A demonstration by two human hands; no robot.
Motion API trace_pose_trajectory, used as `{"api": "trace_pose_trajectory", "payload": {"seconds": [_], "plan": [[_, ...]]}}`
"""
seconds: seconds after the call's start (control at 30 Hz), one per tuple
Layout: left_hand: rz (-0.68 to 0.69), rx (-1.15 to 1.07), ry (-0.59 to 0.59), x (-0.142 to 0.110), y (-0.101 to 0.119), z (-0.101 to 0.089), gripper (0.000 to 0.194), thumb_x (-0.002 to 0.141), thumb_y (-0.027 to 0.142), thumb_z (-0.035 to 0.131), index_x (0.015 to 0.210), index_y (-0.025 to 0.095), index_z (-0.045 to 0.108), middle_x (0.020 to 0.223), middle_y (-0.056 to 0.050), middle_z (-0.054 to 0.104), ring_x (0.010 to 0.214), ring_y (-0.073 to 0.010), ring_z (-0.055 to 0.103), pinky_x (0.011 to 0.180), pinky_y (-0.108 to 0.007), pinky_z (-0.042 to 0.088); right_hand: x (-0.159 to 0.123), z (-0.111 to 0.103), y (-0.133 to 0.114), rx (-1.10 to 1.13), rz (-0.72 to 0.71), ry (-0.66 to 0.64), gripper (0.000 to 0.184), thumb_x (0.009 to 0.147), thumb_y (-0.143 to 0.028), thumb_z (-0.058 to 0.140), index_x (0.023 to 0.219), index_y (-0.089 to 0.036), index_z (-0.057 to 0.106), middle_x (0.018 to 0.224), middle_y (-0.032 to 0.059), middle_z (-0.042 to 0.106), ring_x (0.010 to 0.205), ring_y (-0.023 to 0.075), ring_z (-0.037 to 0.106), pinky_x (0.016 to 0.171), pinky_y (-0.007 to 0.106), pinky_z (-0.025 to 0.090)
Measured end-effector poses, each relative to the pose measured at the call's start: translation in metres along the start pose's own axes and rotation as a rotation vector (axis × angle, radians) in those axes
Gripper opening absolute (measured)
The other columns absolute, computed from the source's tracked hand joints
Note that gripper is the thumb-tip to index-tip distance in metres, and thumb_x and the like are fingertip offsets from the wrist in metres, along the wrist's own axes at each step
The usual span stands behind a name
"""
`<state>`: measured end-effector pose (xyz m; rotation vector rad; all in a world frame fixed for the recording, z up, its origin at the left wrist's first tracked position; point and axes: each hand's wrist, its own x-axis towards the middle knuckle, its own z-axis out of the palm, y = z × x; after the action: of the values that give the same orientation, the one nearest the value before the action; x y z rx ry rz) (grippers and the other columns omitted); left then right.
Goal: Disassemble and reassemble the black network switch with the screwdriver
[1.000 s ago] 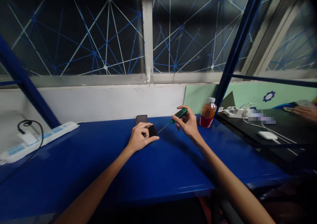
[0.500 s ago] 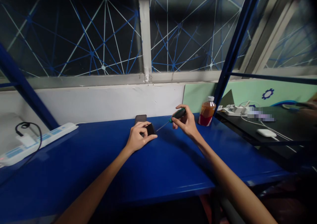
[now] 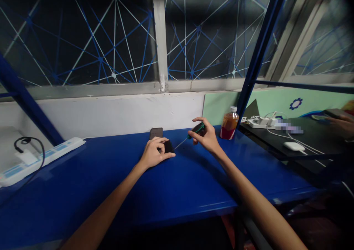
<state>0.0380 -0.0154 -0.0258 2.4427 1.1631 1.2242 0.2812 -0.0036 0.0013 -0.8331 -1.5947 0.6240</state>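
My left hand (image 3: 155, 153) is closed around a small black box-like object (image 3: 168, 147) on the blue tabletop, thumb along its near side and fingers over its top. What exactly the object is, I cannot make out. In my right hand (image 3: 206, 135) is a screwdriver (image 3: 196, 130) with a black and green handle and a thin metal shaft. The shaft slants down to the left, and its tip is at the right side of the black object; whether it touches is too small to tell. Just behind my left hand lies a dark phone-like slab (image 3: 156, 133), partly hidden by the fingers.
A bottle of reddish-orange drink (image 3: 229, 124) stands right of my right hand. On the left lies a white power strip (image 3: 47, 158) with a black cable. A black desk (image 3: 265, 139) at right carries chargers and cables, with another person's hand (image 3: 343, 124) over it.
The screwdriver handle and right hand have tilted slightly lower, with the tip still by the black object. My left hand keeps its hold. The whole view has shifted a little.
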Motion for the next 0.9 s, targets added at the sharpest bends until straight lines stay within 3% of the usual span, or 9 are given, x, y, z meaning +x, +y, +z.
{"api": "trace_pose_trajectory", "payload": {"seconds": [0.17,0.4,0.7,0.9], "plan": [[0.041,0.097,-0.149,-0.002,0.002,0.006,0.042,0.063,0.045,0.079,0.046,0.018,0.051,0.107,-0.005,0.07,0.098,-0.0265,0.063,0.084,-0.044,0.046,0.003,-0.006,0.005,-0.128,-0.001,0.036,0.042,0.076,-0.033,0.065,0.112,-0.022,0.047,0.058,-0.0066,0.058,0.041,0.0142,0.059,0.045,0.025,0.048],[0.083,0.13,-0.246,-0.005,0.007,0.009,0.03,0.062,0.045,0.08,0.063,0.022,0.061,0.102,-0.004,0.071,0.093,-0.0271,0.064,0.081,-0.041,0.046,0.005,-0.01,0.016,-0.562,-0.12,0.068,0.031,0.075,-0.027,0.06,0.104,-0.022,0.053,0.058,-0.004,0.059,0.052,0.0157,0.058,0.057,0.026,0.045],[0.125,0.125,-0.342,-0.007,0.012,0.01,0.029,0.061,0.042,0.08,0.085,0.027,0.07,0.105,-0.004,0.07,0.097,-0.0293,0.061,0.086,-0.044,0.043,0.003,-0.004,0.024,-0.678,-0.137,0.013,0.032,0.076,-0.029,0.055,0.107,-0.022,0.053,0.062,-0.0023,0.062,0.055,0.0163,0.057,0.057,0.025,0.04],[0.169,0.081,-0.391,-0.008,0.018,0.009,0.033,0.06,0.03,0.078,0.091,0.028,0.069,0.11,-0.002,0.068,0.101,-0.0293,0.059,0.09,-0.045,0.04,0.002,0.0,0.028,-0.765,-0.098,0.012,0.033,0.076,-0.032,0.056,0.108,-0.024,0.053,0.064,-0.0016,0.063,0.057,0.0184,0.058,0.056,0.026,0.038]]}}
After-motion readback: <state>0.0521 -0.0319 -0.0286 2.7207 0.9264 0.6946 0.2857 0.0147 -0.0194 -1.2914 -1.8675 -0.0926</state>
